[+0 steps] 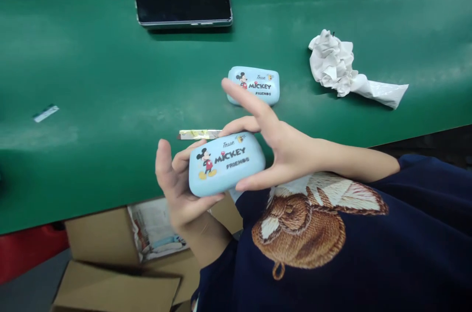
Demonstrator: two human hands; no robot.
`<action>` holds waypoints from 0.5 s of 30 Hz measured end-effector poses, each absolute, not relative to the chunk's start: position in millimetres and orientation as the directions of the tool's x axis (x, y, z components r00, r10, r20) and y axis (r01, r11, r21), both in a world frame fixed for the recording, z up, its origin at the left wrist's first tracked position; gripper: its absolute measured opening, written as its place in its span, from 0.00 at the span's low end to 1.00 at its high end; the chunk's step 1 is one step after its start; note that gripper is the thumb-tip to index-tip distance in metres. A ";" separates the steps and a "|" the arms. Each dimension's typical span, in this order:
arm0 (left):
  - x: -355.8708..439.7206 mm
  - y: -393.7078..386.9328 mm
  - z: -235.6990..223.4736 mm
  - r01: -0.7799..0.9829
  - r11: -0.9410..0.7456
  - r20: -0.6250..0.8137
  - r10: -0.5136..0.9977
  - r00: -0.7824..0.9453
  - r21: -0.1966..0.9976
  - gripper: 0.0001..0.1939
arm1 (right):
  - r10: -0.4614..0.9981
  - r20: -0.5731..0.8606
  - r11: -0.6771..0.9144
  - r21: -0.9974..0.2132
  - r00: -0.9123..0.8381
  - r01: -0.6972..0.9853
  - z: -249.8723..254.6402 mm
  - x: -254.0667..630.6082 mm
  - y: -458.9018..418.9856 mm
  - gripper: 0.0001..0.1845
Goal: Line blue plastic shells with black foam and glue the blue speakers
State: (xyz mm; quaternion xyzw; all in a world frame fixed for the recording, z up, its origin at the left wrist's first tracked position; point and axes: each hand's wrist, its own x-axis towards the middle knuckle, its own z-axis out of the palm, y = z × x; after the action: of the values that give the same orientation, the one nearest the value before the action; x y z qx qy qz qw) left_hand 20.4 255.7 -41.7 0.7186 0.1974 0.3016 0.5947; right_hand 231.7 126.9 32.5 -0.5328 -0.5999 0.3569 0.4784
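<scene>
Between my two hands is a light blue earbud case (225, 182) with rounded corners, a cartoon mouse and the words "True Mickey Friends" on its face. My left hand (180, 186) grips its left end, thumb along the lower edge and fingers behind the top. At its right end, my right hand (280, 142) pinches it between thumb and a fingertip, with the index finger stretched out above. Just beyond lies a matching blue case (263, 98) on the green table, partly covered by that index finger. A thin shiny strip (197, 134) lies behind the held case.
A black phone (183, 3) lies at the back of the green table (92, 155). Crumpled white wrapping (334, 64) is at the right, and a small scrap (46, 113) at the left. Below the front edge stands an open cardboard box (101, 238) with a printed plastic packet (155, 223).
</scene>
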 end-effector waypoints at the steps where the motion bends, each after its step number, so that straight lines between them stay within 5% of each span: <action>1: 22.1 255.5 -41.9 -0.120 -0.259 0.264 0.644 0.717 0.958 0.50 | 0.990 0.139 0.128 -0.966 0.032 0.226 30.1 234.2 125.9 0.54; 6: 24.0 258.8 -50.2 -0.248 -0.319 0.401 0.644 0.652 0.915 0.46 | 0.989 -0.143 -0.144 -0.990 0.024 0.009 21.6 246.4 120.6 0.50; 15: 34.7 233.9 -30.0 -0.145 -0.265 0.295 0.719 0.629 0.953 0.43 | 0.996 0.016 0.002 -0.988 0.090 0.154 13.6 239.5 114.5 0.50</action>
State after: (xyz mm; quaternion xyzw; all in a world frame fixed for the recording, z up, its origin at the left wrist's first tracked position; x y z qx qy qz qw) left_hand 34.7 233.9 -30.0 0.6993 0.2052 0.3787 0.5705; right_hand 239.5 114.5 13.6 -0.5571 -0.5162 0.4346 0.4842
